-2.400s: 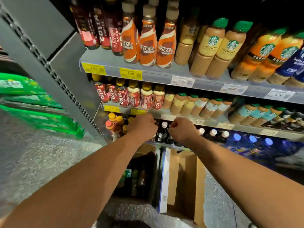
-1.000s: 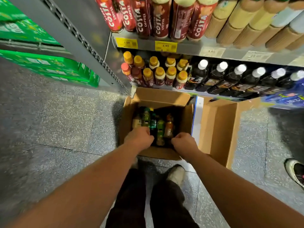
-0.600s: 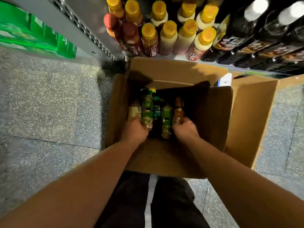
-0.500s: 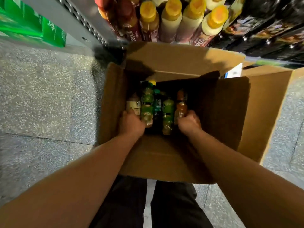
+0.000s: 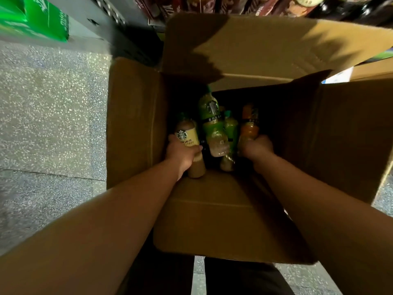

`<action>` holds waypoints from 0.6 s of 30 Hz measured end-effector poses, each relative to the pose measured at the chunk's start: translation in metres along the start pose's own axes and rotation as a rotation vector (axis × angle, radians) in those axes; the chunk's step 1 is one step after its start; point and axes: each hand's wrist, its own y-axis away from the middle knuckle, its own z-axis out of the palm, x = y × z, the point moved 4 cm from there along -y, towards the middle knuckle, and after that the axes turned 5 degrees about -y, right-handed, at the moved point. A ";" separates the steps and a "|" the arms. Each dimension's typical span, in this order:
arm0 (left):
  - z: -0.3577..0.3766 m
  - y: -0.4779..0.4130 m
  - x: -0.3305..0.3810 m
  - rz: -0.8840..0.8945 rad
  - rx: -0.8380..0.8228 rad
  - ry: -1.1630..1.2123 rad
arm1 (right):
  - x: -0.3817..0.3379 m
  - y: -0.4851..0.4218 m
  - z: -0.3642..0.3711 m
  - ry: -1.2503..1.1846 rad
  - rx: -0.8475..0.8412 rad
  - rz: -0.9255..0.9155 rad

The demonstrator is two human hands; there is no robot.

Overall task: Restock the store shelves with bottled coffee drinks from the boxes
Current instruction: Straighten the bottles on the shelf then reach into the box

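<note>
Centre of frame, down inside the open cardboard box [image 5: 136, 124]: yellow-label latte bottle [image 5: 187, 139] gripped by left hand [image 5: 180, 154], fingers curled round the label. Just right of centre: orange-label bottle [image 5: 248, 128] gripped by right hand [image 5: 256, 149] round its lower body. Between the two: green-label bottles [image 5: 210, 116], leaning, packed close together. Box flaps folded outward. Left of frame: speckled floor [image 5: 49, 113]. Upper left: green cartons [image 5: 42, 20]. Top edge: shelved bottles [image 5: 212, 5], blurred. Bottom edge: dark trousers [image 5: 244, 277]
</note>
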 end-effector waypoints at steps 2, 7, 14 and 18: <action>-0.005 0.007 0.004 0.026 -0.012 0.015 | -0.002 0.007 -0.004 -0.100 -0.003 0.045; -0.019 0.045 0.029 0.087 -0.100 0.072 | -0.005 0.060 -0.020 -0.322 -0.154 0.050; -0.043 0.114 0.092 0.220 -0.151 0.046 | -0.024 0.138 -0.042 -0.392 -0.315 0.096; -0.057 0.153 0.114 0.246 -0.238 0.086 | -0.032 0.175 -0.061 -0.513 -0.292 0.076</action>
